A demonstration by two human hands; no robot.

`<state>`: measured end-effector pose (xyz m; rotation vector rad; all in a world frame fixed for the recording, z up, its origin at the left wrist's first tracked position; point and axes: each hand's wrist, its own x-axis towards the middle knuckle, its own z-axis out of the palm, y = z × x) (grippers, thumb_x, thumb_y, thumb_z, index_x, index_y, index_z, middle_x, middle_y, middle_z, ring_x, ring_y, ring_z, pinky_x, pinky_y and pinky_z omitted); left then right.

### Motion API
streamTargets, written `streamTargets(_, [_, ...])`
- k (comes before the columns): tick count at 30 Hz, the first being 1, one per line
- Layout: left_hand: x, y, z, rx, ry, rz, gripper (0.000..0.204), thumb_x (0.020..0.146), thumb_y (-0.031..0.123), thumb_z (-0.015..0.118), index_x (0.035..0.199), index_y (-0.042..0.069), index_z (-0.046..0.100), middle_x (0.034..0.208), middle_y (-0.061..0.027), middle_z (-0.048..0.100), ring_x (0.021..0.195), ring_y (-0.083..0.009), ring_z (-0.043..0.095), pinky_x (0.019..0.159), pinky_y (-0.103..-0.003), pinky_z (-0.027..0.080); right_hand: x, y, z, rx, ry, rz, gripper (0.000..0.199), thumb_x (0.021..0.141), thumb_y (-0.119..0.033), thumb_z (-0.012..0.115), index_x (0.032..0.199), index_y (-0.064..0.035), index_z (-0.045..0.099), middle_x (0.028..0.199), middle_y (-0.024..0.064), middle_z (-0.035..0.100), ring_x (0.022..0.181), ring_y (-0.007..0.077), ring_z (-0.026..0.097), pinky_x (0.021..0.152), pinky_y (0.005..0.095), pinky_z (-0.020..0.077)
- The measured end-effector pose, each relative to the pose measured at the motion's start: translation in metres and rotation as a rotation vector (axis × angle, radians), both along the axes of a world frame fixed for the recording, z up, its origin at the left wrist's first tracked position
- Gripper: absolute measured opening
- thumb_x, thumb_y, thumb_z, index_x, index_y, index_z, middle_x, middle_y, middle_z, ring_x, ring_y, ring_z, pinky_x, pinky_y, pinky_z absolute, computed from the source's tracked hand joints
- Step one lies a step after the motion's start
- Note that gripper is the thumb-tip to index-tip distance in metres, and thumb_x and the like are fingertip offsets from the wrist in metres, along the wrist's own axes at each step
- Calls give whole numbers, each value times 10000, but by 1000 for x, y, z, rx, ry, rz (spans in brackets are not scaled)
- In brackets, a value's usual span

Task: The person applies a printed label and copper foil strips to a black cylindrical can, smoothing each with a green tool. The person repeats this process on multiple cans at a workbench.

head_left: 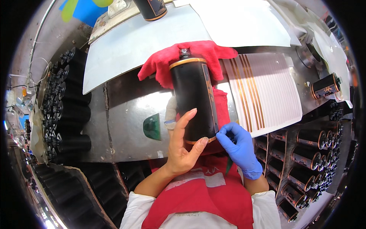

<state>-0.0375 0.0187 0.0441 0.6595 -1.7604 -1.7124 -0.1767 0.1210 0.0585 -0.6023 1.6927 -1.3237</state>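
A black cylindrical bottle (190, 97) with a gold band at its far end and a patterned label down its right side lies on a red cloth (162, 65). My bare left hand (182, 147) rests against the bottle's near end, fingers apart. A pale sleeve covers one of its fingers along the bottle's left side. A thin gold strip (212, 140) runs round the near rim. My blue-gloved right hand (238, 147) pinches at the strip's right end, fingertips against the rim. A dark green flat piece (228, 165) shows below that hand, its upper part hidden.
On the metal table (126, 114) lies a green scraper (152, 127). To the right is a white backing sheet (270, 91) with several gold strips. Labelled bottles (326, 86) stand around it; black cylinders (74, 112) line the left, and racks of bottles (301, 160) fill the lower right.
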Motion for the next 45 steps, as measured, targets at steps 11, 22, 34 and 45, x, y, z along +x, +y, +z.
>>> streamTargets(11, [0, 1, 3, 27, 71, -66, 597, 860, 7, 524, 1391, 2, 252, 1386, -116, 311, 1212, -159, 393, 947, -261, 390, -4, 2, -5, -35, 17, 30, 111, 844, -116, 639, 862, -23, 580, 693, -39, 521, 609, 17, 423, 554, 176, 380])
streamTargets(22, [-11, 7, 4, -76, -68, 62, 736, 714, 14, 697, 1345, 4, 318, 1307, -127, 405, 1212, -195, 414, 999, -326, 352, -12, 1, -7, -15, 30, 90, 140, 837, -143, 651, 858, -17, 593, 710, -19, 555, 597, 33, 458, 567, 195, 421])
streamTargets(34, [-12, 3, 15, 92, 46, -2, 620, 794, -47, 576, 1356, -1, 318, 1318, -127, 398, 1212, -189, 410, 1004, -291, 334, -47, -2, -13, -162, -421, -315, 169, 892, -223, 581, 843, -63, 557, 653, -16, 507, 453, 28, 411, 399, 167, 321])
streamTargets(45, [-9, -2, 8, 38, 62, 13, 674, 786, -39, 608, 1376, 1, 285, 1340, -110, 374, 1180, -180, 443, 988, -294, 364, -27, -17, -7, -86, -398, -167, 134, 873, -190, 609, 852, -59, 597, 653, -4, 552, 460, 29, 419, 410, 164, 314])
